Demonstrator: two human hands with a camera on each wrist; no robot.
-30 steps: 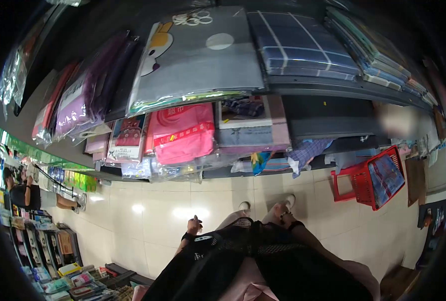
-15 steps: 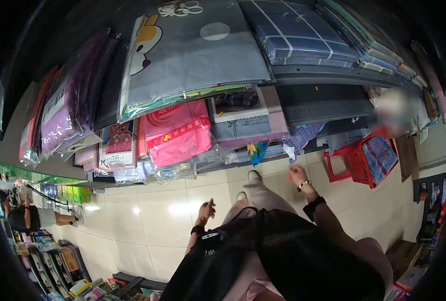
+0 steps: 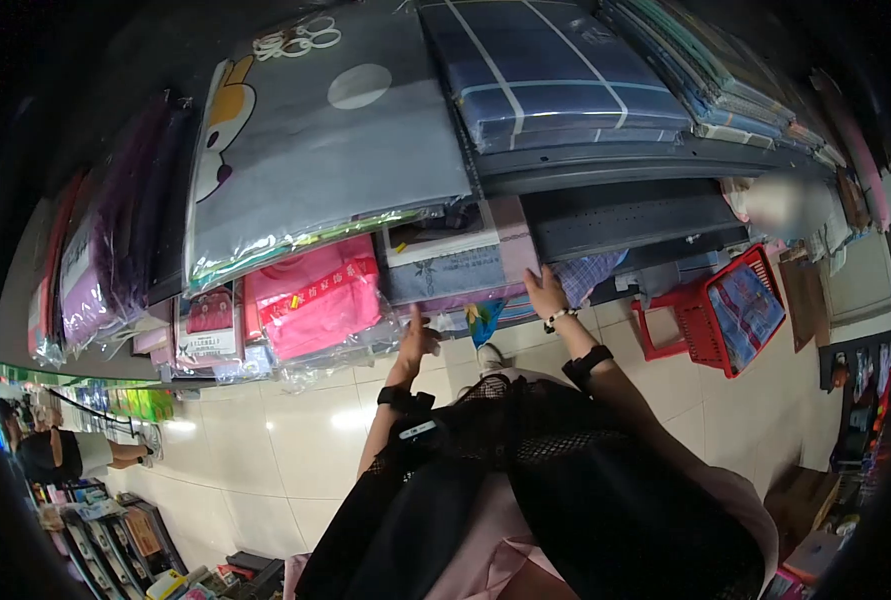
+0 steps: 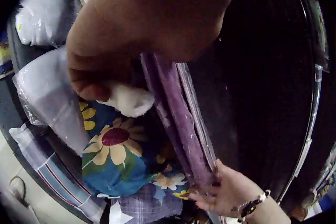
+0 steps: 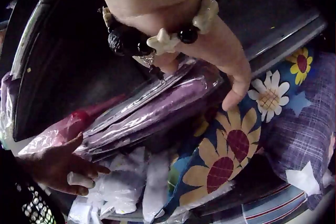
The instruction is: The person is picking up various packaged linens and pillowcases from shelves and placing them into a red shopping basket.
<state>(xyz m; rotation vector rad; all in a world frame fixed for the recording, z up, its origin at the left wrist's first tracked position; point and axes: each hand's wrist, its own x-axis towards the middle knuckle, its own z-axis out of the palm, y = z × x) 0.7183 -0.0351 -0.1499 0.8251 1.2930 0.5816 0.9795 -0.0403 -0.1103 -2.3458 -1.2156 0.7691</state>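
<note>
A flat purple bedding package (image 3: 455,275) in clear plastic lies on the lower shelf, a picture label on its top. My right hand (image 3: 547,292), wearing a bead bracelet, is at its right end. In the right wrist view the thumb and fingers of the right hand (image 5: 220,56) straddle that end. My left hand (image 3: 420,338) is just in front of the package's left corner, thumb raised and fingers extended, holding nothing. A white wrap (image 5: 80,180) covers one of its fingers. Blue flowered cloth (image 4: 115,150) hangs below the package.
Pink packaged bedding (image 3: 320,300) lies left of the purple package. Above, a shelf bears a grey cartoon-print package (image 3: 315,160) and blue checked packages (image 3: 555,80). A red basket (image 3: 700,322) with checked cloth stands on the floor at right. Another person (image 3: 60,452) is at far left.
Both hands have risen from beside the body and reached forward to the lower shelf, the right one to the purple package's end. The view has moved closer to the shelves.
</note>
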